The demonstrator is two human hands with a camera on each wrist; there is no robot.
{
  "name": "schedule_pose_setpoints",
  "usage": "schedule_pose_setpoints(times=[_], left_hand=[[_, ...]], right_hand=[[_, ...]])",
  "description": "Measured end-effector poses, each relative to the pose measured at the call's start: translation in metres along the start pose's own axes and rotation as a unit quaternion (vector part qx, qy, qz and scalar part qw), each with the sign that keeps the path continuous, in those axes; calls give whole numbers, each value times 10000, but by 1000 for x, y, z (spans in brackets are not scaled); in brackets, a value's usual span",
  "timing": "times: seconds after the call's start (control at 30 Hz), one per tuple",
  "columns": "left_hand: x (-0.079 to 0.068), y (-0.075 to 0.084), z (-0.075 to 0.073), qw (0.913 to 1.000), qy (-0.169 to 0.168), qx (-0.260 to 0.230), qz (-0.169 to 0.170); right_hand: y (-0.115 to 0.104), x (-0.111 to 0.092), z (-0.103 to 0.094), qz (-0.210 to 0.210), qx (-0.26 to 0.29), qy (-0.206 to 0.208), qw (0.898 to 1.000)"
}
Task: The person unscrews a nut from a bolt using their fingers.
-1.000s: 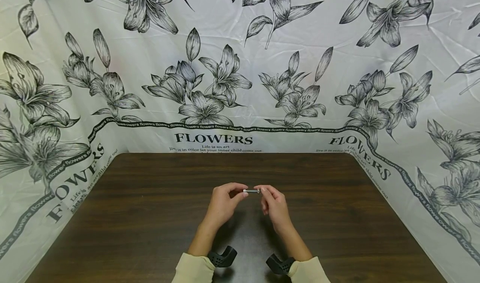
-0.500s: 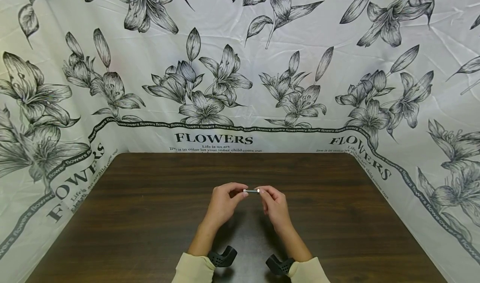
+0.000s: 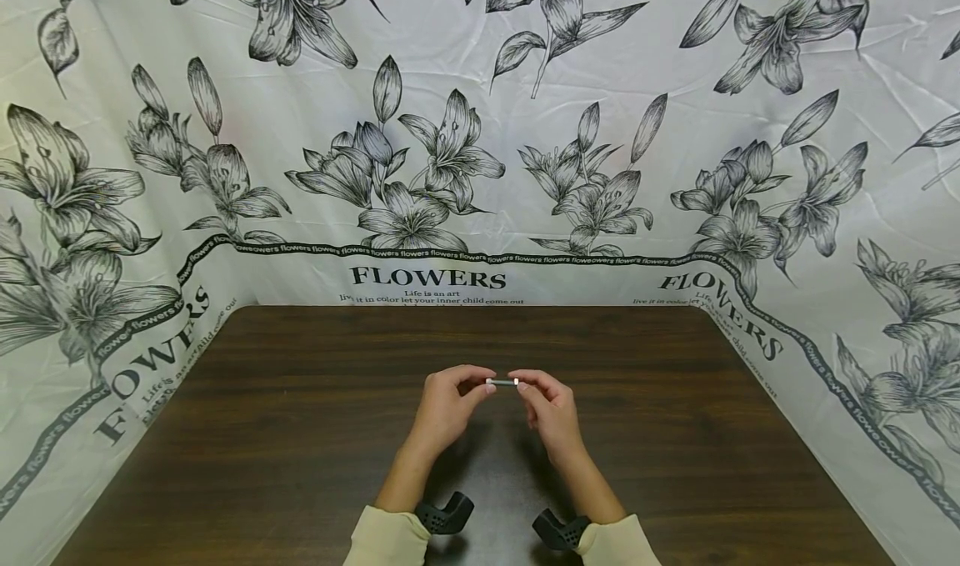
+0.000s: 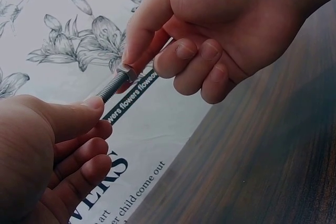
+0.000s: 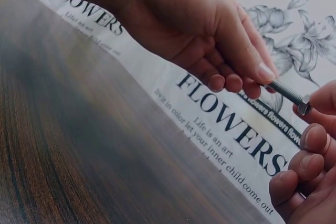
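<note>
Bolt (image 4: 112,87) stretches between left hand (image 3: 444,406) and right hand (image 3: 554,412)

Screened-off tabletop (image 3: 285,433) with dark wood grain, white flower-printed cloth (image 3: 510,132) around three sides, kind of room unclear

White flower-print cloth (image 3: 480,174), dark wood-grain table (image 3: 300,433)

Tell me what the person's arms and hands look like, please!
The left hand and right hand are bare, with no gloves showing. Both sleeves are pale cream, and a chunky, bent black gadget sits beside each.
</note>
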State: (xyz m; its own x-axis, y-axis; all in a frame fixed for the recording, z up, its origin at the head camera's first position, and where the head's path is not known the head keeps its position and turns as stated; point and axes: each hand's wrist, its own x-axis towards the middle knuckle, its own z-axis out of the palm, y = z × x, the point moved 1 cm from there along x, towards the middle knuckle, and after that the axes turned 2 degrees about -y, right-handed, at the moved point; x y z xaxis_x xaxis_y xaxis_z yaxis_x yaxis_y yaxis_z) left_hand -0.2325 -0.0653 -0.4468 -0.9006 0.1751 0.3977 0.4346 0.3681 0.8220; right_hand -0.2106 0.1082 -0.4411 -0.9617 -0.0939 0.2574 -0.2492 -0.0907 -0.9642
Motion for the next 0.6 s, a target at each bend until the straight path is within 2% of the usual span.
schedule_pose_setpoints(times=[0.6], left_hand=[[0, 0, -1, 9999, 72, 17, 76]], right_hand=[[2, 0, 0, -214, 47, 51, 9997]])
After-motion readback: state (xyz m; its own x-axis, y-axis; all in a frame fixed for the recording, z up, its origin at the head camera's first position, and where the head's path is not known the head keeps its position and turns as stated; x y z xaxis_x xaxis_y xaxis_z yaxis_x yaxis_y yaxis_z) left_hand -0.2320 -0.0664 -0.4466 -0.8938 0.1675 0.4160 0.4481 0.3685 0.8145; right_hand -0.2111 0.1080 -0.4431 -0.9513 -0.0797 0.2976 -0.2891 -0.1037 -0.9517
